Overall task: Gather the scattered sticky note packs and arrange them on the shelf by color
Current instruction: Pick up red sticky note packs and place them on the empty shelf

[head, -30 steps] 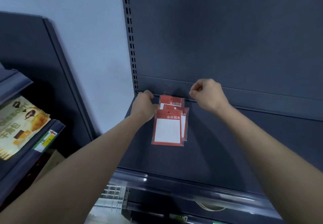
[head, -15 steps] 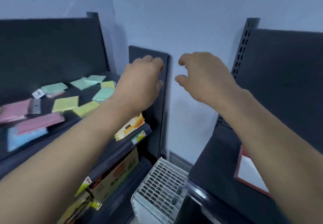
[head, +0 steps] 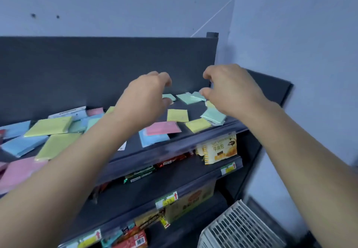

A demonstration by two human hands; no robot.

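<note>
Several sticky note packs lie scattered on the dark top shelf [head: 193, 139]: yellow packs [head: 177, 115], a pink pack [head: 163, 128], a blue pack [head: 154, 138], mint green packs [head: 188, 98] and larger yellow-green packs [head: 49, 126] at the left. My left hand [head: 144, 97] hovers over the middle of the shelf with fingers loosely curled and holds nothing. My right hand [head: 231, 90] hangs above the green packs at the shelf's right end, fingers curled down, also holding nothing. Both arms hide some packs beneath them.
Lower shelves carry snack packets [head: 219, 149], candy bars [head: 139, 174] and a cardboard box [head: 190, 201]. A white plastic basket [head: 238, 228] stands on the floor at the lower right. The wall closes in on the right.
My view swung left from the shelf with the red packs to this shelf of scattered packs. Both hands came along and now hover over the packs, holding nothing.
</note>
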